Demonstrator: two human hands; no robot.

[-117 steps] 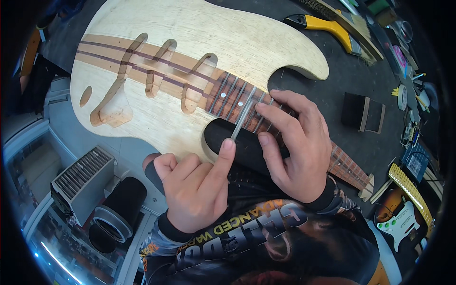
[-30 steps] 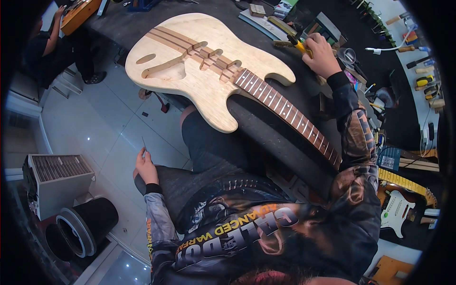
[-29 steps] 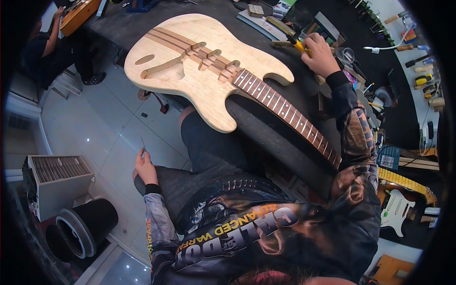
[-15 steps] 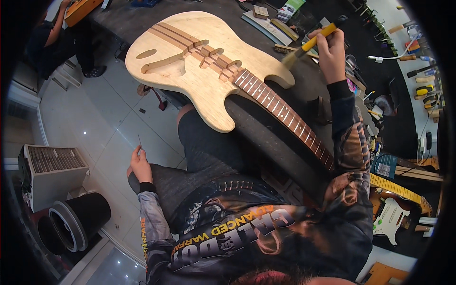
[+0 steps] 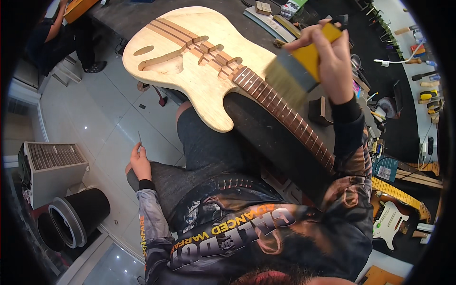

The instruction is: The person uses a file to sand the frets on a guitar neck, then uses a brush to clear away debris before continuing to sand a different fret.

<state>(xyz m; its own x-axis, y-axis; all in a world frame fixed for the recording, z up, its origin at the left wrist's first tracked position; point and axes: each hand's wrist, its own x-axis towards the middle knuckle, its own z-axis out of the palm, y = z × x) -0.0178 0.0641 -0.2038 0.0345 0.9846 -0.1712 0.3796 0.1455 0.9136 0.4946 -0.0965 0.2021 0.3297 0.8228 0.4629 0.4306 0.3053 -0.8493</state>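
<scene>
My right hand (image 5: pixel 335 64) is closed around the yellow handle of a wide, flat paintbrush (image 5: pixel 293 71). Its grey ferrule and pale bristles hang over the neck joint and the far horn of an electric guitar. The bristles are blurred, so whether they touch the wood I cannot tell. Bare pale wood with darker centre stripes makes up the guitar body (image 5: pixel 209 85), which has open routed cavities. A dark fretted fingerboard (image 5: pixel 285 115) runs toward my right arm. Beside my left knee, my left hand (image 5: pixel 141 165) pinches a thin, slender metal tool (image 5: pixel 139 138), its exact kind unclear.
Beneath the guitar is a dark workbench (image 5: pixel 114 19), with tools and boards along its far right. Another guitar (image 5: pixel 390 223) lies at lower right. A black bin (image 5: pixel 88 211) and a grey box (image 5: pixel 57 166) stand on the left floor. Another person (image 5: pixel 61 45) sits far left.
The brush has swung left and nearer to me, from beyond the far horn to over the neck joint, turning its broad side into view. The guitar has shifted very slightly; my left hand is still.
</scene>
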